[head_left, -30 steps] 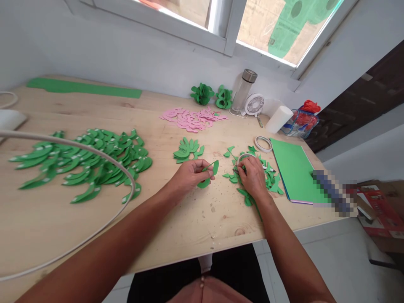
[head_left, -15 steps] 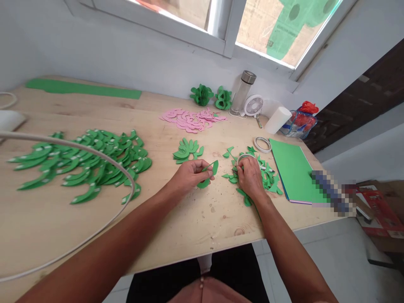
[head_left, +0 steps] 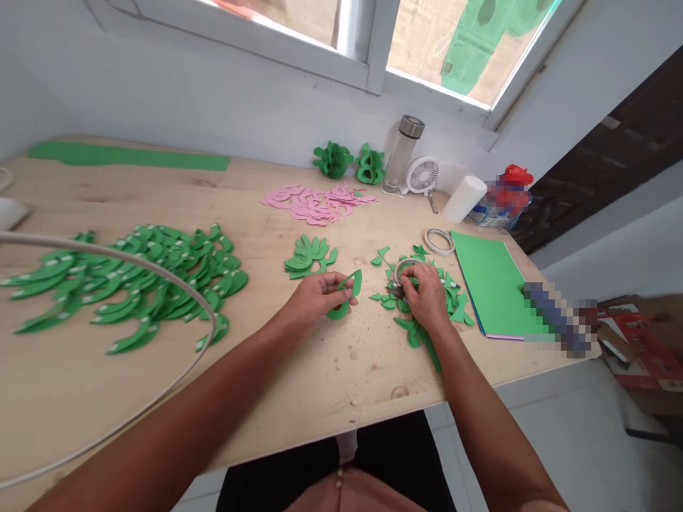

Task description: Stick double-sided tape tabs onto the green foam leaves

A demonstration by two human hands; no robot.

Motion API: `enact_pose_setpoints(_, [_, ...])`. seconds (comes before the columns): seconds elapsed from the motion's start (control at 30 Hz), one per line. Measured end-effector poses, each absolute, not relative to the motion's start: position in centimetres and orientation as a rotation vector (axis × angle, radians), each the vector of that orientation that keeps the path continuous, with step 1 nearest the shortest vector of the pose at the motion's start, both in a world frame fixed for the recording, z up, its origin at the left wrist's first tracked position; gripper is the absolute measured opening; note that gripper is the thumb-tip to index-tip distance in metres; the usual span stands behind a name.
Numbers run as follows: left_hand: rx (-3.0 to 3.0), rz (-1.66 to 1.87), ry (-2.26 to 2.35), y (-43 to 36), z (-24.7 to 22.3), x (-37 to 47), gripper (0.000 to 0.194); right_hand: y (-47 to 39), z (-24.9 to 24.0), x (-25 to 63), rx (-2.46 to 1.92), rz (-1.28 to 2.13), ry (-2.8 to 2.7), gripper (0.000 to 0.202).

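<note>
My left hand (head_left: 324,295) is closed in a pinch on a curved green paper petal (head_left: 337,311), which has a small white patch near its upper end. My right hand (head_left: 427,290) is bent over a heap of green paper scraps (head_left: 459,304), its fingers closed at the rim of a white roll of tape (head_left: 401,267). A small dark shape shows beside those fingertips, too unclear to name. Behind my left hand lies a small fan of green petals (head_left: 312,250). A large pile of green petals (head_left: 176,267), many with white patches, spreads to the left.
Pink paper cutouts (head_left: 314,203) lie toward the wall, near green paper balls (head_left: 334,160), a bottle (head_left: 401,156) and a small fan (head_left: 423,174). Another tape roll (head_left: 439,242) and green sheets (head_left: 491,284) are on the right. A white cable (head_left: 213,320) arcs across the left.
My right fingers have come up to the tape roll, which has shifted slightly left. My left hand keeps hold of the petal. The whole view has drifted a little.
</note>
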State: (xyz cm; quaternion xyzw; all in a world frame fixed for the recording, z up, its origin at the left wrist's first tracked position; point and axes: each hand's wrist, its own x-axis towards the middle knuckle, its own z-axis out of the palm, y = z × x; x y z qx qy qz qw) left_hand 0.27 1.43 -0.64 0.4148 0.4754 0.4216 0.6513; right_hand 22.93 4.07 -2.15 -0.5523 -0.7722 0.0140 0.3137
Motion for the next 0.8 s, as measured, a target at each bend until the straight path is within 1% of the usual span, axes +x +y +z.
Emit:
enact_pose_setpoints(0.1, [0.89,0.914,1.069,1.8,-0.4,0.7,0.029,3.9,-1.6,23.0,-1.466,0.103,-2.04,0.009])
enact_pose_setpoints(0.27, [0.848,0.889,1.054,3.3,0.5,1.7,0.028,3.8,0.0,23.0,-1.474,0.216,-2.118,0.009])
enact_pose_setpoints(0.4, [0.899,0.932,1.073,5.0,0.0,3.4,0.019,4.0,0.7,22.9,-1.492,0.234,-2.199,0.011])
enact_pose_setpoints(0.5, [1.01,0.964,1.157,6.0,-0.7,4.8,0.013,4.2,0.4,23.1,-1.463,0.232,-2.235,0.013])
enact_pose_setpoints(0.8, [1.135,0.95,1.203,7.7,-2.2,7.2,0.018,4.4,-0.9,23.7,-1.378,0.178,-2.257,0.012])
